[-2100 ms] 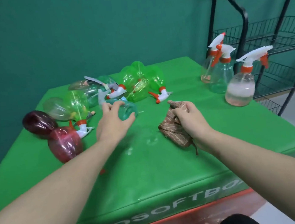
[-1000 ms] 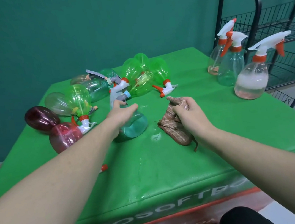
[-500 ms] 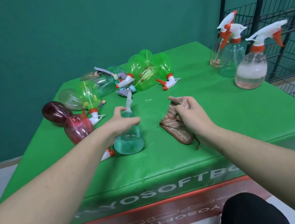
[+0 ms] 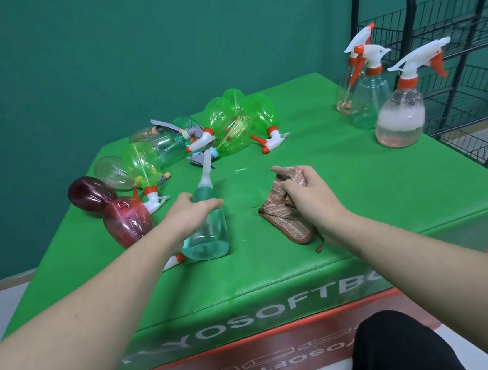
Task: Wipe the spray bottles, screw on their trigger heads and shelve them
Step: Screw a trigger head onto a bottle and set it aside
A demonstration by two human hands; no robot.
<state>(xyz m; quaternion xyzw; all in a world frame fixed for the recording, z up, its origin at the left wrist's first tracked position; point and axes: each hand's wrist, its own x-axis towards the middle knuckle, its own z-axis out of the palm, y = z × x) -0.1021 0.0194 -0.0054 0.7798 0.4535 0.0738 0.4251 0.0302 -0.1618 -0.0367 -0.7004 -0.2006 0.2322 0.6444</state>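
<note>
My left hand (image 4: pixel 191 215) grips a pale teal spray bottle (image 4: pixel 209 235) round its shoulder, standing it near the middle of the green table (image 4: pixel 360 195). The bottle's grey trigger head (image 4: pixel 202 159) points away from me. My right hand (image 4: pixel 308 195) holds a crumpled brown cloth (image 4: pixel 287 219) that rests on the table beside the bottle. Behind lies a heap of bottles on their sides: several bright green ones (image 4: pixel 235 121), a clear one (image 4: pixel 112 173) and two dark red ones (image 4: pixel 127 220). Three upright clear bottles with white and orange trigger heads (image 4: pixel 400 116) stand at the far right.
A black wire shelf rack (image 4: pixel 464 34) stands just right of the table, behind the upright bottles. A loose orange and white trigger part (image 4: pixel 175 259) lies under my left forearm. Small wet spots show on the table between my hands. My knees are below the front edge.
My left hand has pulled the teal bottle out of the heap toward me and stood it upright. My right hand stays on the cloth. The view has tilted down.
</note>
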